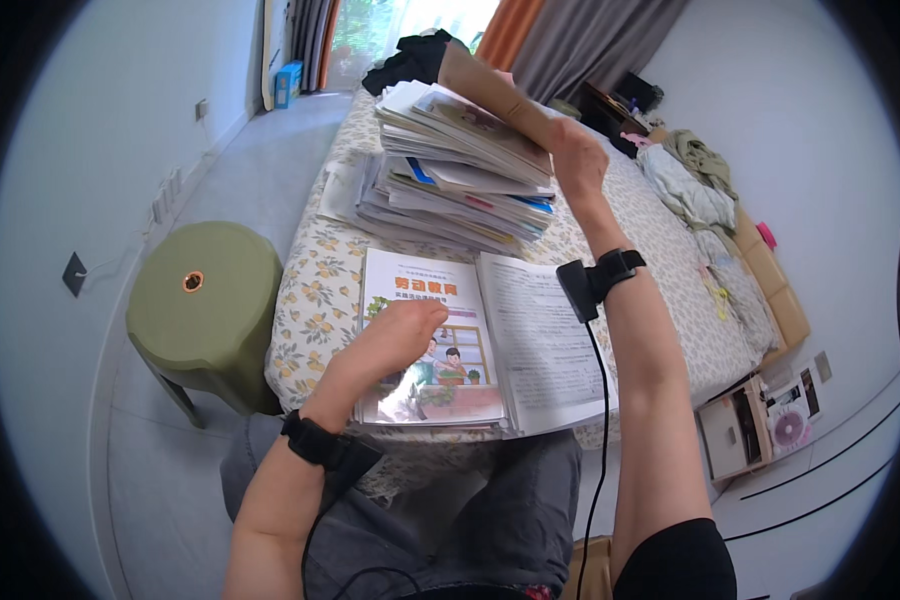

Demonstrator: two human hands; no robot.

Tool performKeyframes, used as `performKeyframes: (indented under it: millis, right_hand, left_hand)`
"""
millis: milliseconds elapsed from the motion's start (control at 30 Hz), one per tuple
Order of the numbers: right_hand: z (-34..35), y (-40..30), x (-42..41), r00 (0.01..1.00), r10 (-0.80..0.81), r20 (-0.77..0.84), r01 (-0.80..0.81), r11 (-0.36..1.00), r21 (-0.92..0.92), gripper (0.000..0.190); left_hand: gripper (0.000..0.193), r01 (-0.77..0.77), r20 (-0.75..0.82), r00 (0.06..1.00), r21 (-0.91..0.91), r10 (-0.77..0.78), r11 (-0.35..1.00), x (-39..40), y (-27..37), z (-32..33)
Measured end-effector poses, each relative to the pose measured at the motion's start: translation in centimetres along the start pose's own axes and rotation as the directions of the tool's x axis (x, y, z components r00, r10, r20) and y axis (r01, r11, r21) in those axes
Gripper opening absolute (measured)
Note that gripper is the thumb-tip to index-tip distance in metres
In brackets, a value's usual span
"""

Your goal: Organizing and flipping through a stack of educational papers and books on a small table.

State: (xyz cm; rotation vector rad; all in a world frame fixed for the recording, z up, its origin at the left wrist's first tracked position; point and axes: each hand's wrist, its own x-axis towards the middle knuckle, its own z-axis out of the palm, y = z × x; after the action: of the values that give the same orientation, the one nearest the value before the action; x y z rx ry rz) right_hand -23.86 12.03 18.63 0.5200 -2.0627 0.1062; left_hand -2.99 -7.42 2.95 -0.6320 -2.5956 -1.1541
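Observation:
My right hand (579, 159) grips the near right end of a flat brown paper item (502, 94), held tilted above a tall stack of books and papers (457, 202). On top of that stack lies a booklet with a dim pictured cover (465, 112). My left hand (401, 334) rests over a glossy illustrated booklet (390, 281) that bears orange writing; its fingers are curled and mostly hidden. Right of this booklet, touching or nearly touching it, lies a pile of printed pages (544, 345). Black straps with devices and cables circle both wrists.
Everything lies on a bed with a floral sheet (311, 300). An olive-green stool (202, 292) stands at the left. Black cloth (412, 60) is heaped behind the stack, and crumpled bedding (690, 184) lies along the right side. A cable (601, 420) hangs from my right wrist.

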Motion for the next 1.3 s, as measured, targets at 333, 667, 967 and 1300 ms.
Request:
performKeyframes:
  millis: [333,667,967,1300]
  right_hand:
    - [-8.9,-0.8,-6.0,0.846,0.38,0.373,-0.437,0.097,0.894,0.026]
    - [-9.1,-4.4,-20.3,0.69,0.14,0.71,-0.668,-0.255,0.7,0.031]
    - [-11.0,-4.2,-19.4,0.644,-0.005,0.765,-0.692,-0.429,0.58,0.075]
    - [-10.7,-4.5,-17.8,0.795,0.252,0.552,-0.46,-0.344,0.819,0.03]
  left_hand:
    - [0.049,0.094,-0.244,0.93,-0.561,-0.273,0.822,0.9,0.2,-0.2]
    - [0.032,-0.159,-0.211,0.951,-0.961,-0.227,0.226,-0.5,0.9,-2.7]
    - [0.024,-0.495,-0.545,0.822,-0.544,0.164,0.677,-0.4,2.0,-3.0]
    - [0.036,-0.14,-0.253,0.944,-0.889,-0.211,0.436,-0.5,1.6,-3.2]
